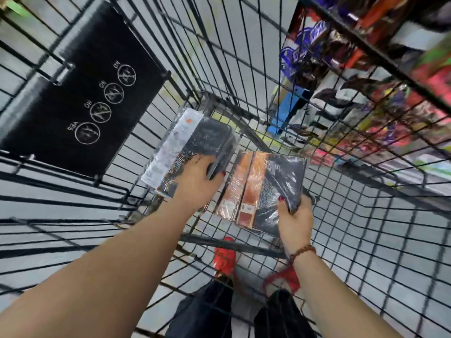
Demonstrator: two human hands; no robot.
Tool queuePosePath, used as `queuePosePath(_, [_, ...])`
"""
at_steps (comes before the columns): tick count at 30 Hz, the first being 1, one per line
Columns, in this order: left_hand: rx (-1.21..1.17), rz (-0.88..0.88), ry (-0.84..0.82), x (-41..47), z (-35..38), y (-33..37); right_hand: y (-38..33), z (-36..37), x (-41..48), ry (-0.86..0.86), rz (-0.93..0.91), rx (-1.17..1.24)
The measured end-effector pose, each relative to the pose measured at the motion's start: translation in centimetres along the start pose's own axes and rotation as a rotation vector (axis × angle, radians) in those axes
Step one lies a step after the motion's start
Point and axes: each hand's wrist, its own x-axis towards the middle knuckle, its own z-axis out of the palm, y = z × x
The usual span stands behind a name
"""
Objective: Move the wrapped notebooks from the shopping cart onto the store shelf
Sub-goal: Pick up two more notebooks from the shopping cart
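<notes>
Item: shopping cart (366, 240), black wire, viewed from above; you reach into its basket with both arms.

Item: wrapped notebooks, left stack (192, 147), at about 11 o'clock of frame centre. Clear film; a pale cover at the left, dark covers to the right. Your left hand (197, 181) lies on its near end, thumb hooked over the dark right edge, the other fingers hidden beneath, so you grip the stack between them.

Item: wrapped notebooks, right stack (266, 189), at about 4 o'clock of centre, just beside the first. Orange and brown covers at the left, a dark one on top at the right. Your right hand (296, 215) pinches its near right corner, thumb pressed on top, fingers curled under. A bead bracelet (302, 252) sits on that wrist.

Item: black placard (85, 93), on the fold-out seat flap at 10 o'clock, printed with four circled pictograms.

Item: store shelf (390, 81), at 2 o'clock beyond the cart wall, crowded with colourful packaged goods, blurred.

Item: red shoes (224, 257), at 6 o'clock, seen through the mesh floor.
</notes>
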Motion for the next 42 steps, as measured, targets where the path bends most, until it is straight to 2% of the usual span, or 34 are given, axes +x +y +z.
queuePosePath(4, [-0.386,-0.193,-0.123,-0.1,0.3,2.2,-1.2,0.6,-0.8,-0.063,-0.012,0.155])
queuePosePath(6, [-0.502,-0.253,-0.154,-0.3,0.8,2.9,-2.3,1.5,-1.4,-0.117,-0.024,0.207])
queuePosePath(13, [-0.326,-0.274,0.116,-0.2,0.0,0.8,-4.2,4.1,-2.0,-0.337,-0.005,0.267])
queuePosePath(14, [-0.307,-0.276,0.141,-0.1,-0.4,0.3,-4.1,4.0,-1.8,-0.329,-0.006,0.244])
queuePosePath(16, [-0.270,-0.294,0.188,-0.1,-1.3,-0.9,-3.5,3.6,-1.1,-0.208,-0.025,0.148])
queuePosePath(18, [-0.239,-0.333,0.230,-0.2,-2.1,-2.3,-2.0,3.0,-0.3,-0.032,-0.028,-0.036])
queuePosePath(20, [-0.222,-0.372,0.276,-0.6,-2.5,-3.7,-0.2,2.7,0.3,0.054,0.063,-0.231])
queuePosePath(23, [-0.232,-0.408,0.312,-1.2,-2.9,-4.9,1.4,3.2,0.3,-0.014,0.202,-0.340])
queuePosePath(31, [-0.301,-0.483,0.222,-1.6,-2.4,-6.6,1.7,6.1,-0.6,0.078,0.223,-0.537])
queuePosePath(35, [-0.283,-0.483,0.186,-1.6,-2.6,-6.6,2.2,6.2,-0.6,0.075,0.183,-0.518])
queuePosePath(42, [-0.309,-0.521,0.164,-1.6,-2.7,-6.1,3.2,4.3,-0.1,0.076,0.179,-0.336])
